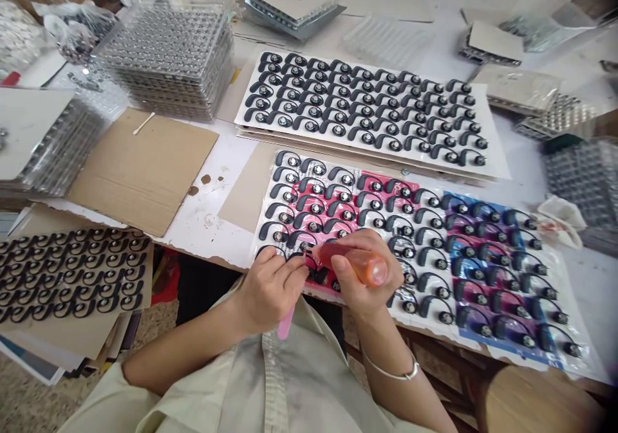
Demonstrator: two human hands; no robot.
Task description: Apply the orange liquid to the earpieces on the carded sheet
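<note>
My right hand (369, 275) is wrapped around an orange squeeze bottle (355, 264), its narrow tip pointing left toward my left hand. My left hand (275, 288) is closed, fingertips pinched beside that tip. A pink, flat strip-like handle (286, 322) sticks out below its fingers; the rest of it is hidden. Both hands are over the near edge of a sheet (425, 278) bearing rows of black hook-shaped pieces, each with a round silvery part. Pink and blue printed patches show on this sheet. Exactly what the fingertips touch is too small to make out.
Behind lies another sheet (357, 101) of black hooked pieces. Stacked clear trays (164, 60) stand back left, near a cardboard piece (145, 169) with a cotton swab (143, 124) on it. A further board (72, 272) of hooked pieces sits lower left. A wooden stool (541, 401) is lower right.
</note>
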